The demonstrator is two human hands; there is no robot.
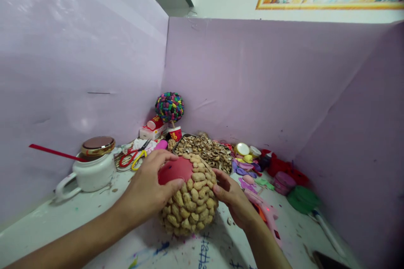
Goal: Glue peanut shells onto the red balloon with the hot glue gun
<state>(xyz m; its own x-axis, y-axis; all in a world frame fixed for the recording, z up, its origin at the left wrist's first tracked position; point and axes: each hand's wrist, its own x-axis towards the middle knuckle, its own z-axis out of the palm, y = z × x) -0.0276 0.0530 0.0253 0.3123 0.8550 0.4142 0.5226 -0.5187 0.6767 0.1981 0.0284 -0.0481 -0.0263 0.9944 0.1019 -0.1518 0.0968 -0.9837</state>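
A red ball [176, 171] sits between my hands at the front of the table. Peanut shells [191, 206] cover most of it, while a patch of smooth red shows at its upper left. My left hand [151, 185] grips the left side, its thumb over the near face and its fingers over the top. On the right edge, my right hand [232, 195] presses thumb and fingertips against the shells; whether it pinches a single shell is unclear. Right of that hand lies a pink glue gun [268, 214] with a small red light, partly hidden by my wrist.
Behind the ball is a tray of peanut shells [208, 149]. To the left stand a white mug [94, 174], red-handled scissors [128, 159] and a colourful ball on a stick [169, 107]. Coloured clay [244, 168], a green lid [303, 199] and purple walls [252, 80] bound the right and back.
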